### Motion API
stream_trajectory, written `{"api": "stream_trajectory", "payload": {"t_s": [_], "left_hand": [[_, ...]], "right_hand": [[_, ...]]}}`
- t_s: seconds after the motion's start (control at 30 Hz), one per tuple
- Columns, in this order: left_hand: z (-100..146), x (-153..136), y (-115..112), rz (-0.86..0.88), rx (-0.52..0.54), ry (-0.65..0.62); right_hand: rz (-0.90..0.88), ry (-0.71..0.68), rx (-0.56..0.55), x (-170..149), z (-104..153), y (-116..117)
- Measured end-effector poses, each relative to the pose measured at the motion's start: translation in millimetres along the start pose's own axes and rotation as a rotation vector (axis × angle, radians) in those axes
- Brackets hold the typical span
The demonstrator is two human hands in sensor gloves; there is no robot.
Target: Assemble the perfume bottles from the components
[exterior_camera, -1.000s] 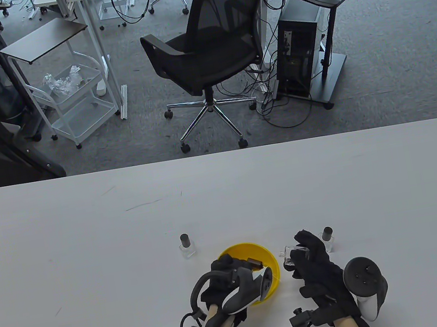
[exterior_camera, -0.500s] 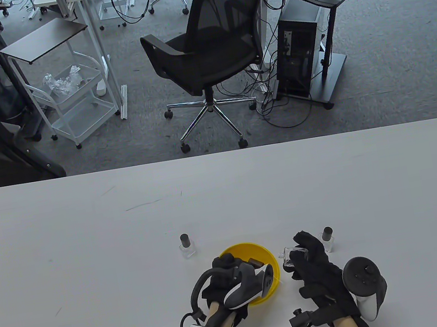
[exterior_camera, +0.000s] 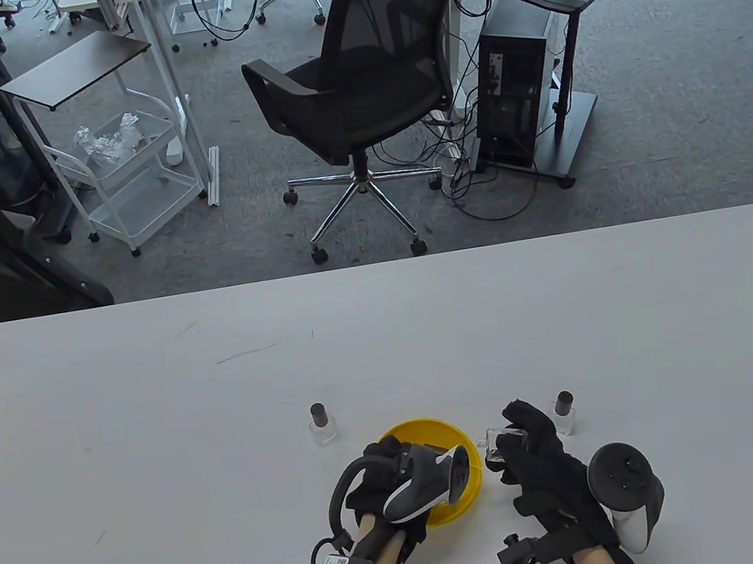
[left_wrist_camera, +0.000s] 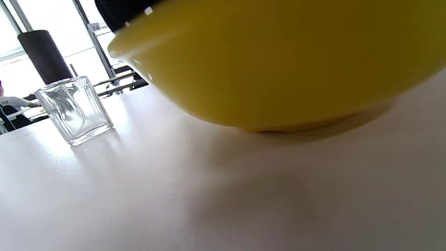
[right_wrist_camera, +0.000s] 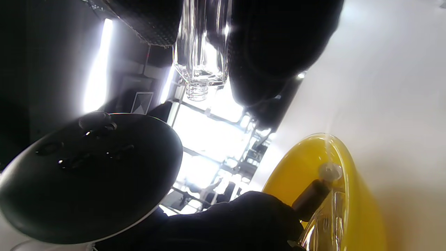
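Note:
A yellow bowl [exterior_camera: 462,442] sits near the table's front edge; it also shows in the left wrist view [left_wrist_camera: 278,69] and the right wrist view [right_wrist_camera: 306,164]. My left hand [exterior_camera: 385,456] reaches into the bowl. In the right wrist view its fingers [right_wrist_camera: 251,216] hold one end of a dark spray cap [right_wrist_camera: 310,198] with a thin tube. My right hand [exterior_camera: 511,429] holds a clear capless glass bottle [exterior_camera: 494,444] just right of the bowl, its open neck [right_wrist_camera: 197,91] pointing towards the bowl. Two capped bottles stand on the table, one at the left [exterior_camera: 322,424] and one at the right [exterior_camera: 564,412].
The left capped bottle stands close beside the bowl in the left wrist view [left_wrist_camera: 73,108]. A clear glass piece [right_wrist_camera: 331,216] lies inside the bowl. The white table [exterior_camera: 154,420] ends at its far edge, with an office chair [exterior_camera: 358,83] beyond.
My left hand has rolled to the right over the bowl, its tracker tipping towards the rim. My right hand has shifted slightly left with the bottle.

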State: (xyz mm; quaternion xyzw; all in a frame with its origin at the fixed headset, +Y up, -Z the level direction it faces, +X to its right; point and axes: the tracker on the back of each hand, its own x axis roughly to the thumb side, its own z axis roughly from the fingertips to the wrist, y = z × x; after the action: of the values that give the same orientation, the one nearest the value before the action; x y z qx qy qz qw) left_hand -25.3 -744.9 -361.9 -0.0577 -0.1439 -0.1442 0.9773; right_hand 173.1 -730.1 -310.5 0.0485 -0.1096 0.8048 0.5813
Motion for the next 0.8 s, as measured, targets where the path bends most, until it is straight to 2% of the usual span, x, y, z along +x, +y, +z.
{"api": "stream_trajectory", "payload": {"t_s": [0.17, 0.47, 0.63, 0.8], "left_hand": [[6.7, -7.5, 9.1, 0.073, 0.040, -0.009], [39.7, -29.8, 24.5, 0.267, 0.240, -0.070], [56.1, -44.3, 19.4, 0.400, 0.302, -0.092], [68.4, -58.9, 6.3, 0.530, 0.347, -0.088]], "right_hand": [[0.002, -0.003, 0.001, -0.1, 0.0, 0.4], [-0.068, 0.005, 0.030, 0.4, 0.6, 3.5], [-0.049, -0.001, 0.038, 0.9, 0.8, 6.0], [-0.111, 0.011, 0.085, -0.8, 1.0, 11.9]]}}
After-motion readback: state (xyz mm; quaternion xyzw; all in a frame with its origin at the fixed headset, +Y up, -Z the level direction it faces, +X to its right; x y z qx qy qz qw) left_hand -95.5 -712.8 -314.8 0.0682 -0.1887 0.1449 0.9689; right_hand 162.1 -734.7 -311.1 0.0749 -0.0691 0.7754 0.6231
